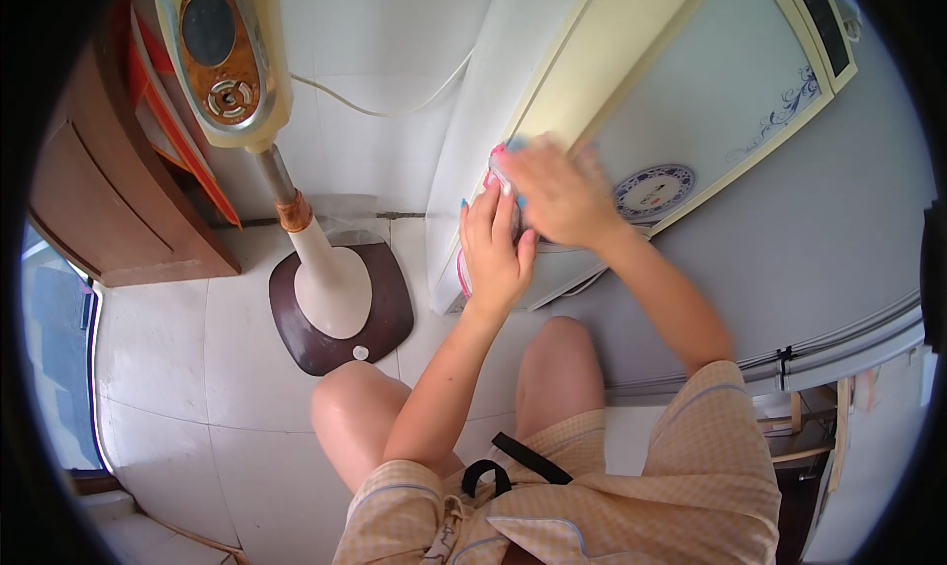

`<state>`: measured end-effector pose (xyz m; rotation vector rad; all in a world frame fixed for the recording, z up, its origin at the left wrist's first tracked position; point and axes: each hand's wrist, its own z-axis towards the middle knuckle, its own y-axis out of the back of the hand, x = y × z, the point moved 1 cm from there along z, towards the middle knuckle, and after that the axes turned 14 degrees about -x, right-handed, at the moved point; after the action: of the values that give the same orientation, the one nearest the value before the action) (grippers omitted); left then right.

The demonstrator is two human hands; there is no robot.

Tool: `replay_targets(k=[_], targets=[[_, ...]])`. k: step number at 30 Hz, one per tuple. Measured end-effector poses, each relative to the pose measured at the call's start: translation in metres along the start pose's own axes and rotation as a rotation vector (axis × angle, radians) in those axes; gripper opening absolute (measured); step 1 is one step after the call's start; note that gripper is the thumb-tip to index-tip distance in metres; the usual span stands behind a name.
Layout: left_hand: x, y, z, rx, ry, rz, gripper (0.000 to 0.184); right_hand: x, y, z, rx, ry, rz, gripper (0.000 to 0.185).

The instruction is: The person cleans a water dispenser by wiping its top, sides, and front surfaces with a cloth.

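Note:
A cloth with pink edging [464, 275] lies against the lower side of a tall cream cabinet unit [548, 100], which has a pale front panel. My left hand [495, 253] rests on the cloth with its fingers stretched out, covering much of it. Just to the right and above, my right hand [562, 192] is close to the cloth's upper end, near the unit's edge. Motion smears its fingers, so I cannot make out whether they grip the cloth. Blue nails show on both hands. A round blue-and-white emblem [655, 191] decorates the panel.
A standing device [225, 62] with a control panel rises at the left on a dark base [341, 309]. A brown wooden cabinet [123, 200] stands farther left. A thin white cable [380, 114] runs along the wall. My bent knees are below my hands, over the tiled floor [158, 368].

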<state>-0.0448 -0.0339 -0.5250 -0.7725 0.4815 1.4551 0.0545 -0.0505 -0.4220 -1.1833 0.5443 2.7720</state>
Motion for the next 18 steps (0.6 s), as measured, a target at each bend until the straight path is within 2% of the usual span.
replay_targets(k=[1, 2, 6, 8, 11, 15, 17, 18], targets=[[-0.004, 0.001, 0.004, 0.077, -0.129, 0.257, 0.055, -0.010, 0.004, -0.005, -0.009, -0.194, 0.089, 0.042], [0.003, -0.006, 0.003, 0.089, -0.120, 0.302, 0.066, -0.020, 0.008, -0.011, -0.104, -0.320, 0.013, 0.048], [0.005, -0.024, 0.025, 0.050, -0.163, 0.274, 0.065, -0.032, -0.004, -0.012, -0.163, -0.324, -0.063, 0.047], [-0.004, -0.032, 0.050, 0.035, -0.240, -0.024, 0.069, -0.030, -0.008, -0.014, -0.177, -0.327, -0.095, 0.045], [-0.004, -0.043, 0.055, 0.008, -0.302, -0.035, 0.069, -0.030, -0.008, -0.014, -0.159, -0.325, -0.135, 0.042], [0.011, -0.035, 0.024, -0.017, -0.182, 0.014, 0.067, -0.026, -0.011, -0.015, -0.189, -0.325, -0.139, 0.041], [0.044, -0.020, -0.012, 0.034, 0.046, -0.002, 0.066, -0.028, -0.014, -0.012, -0.220, -0.317, -0.155, 0.041], [0.063, -0.017, -0.032, 0.033, 0.047, 0.008, 0.066, -0.028, -0.014, -0.013, -0.213, -0.313, -0.167, 0.042]])
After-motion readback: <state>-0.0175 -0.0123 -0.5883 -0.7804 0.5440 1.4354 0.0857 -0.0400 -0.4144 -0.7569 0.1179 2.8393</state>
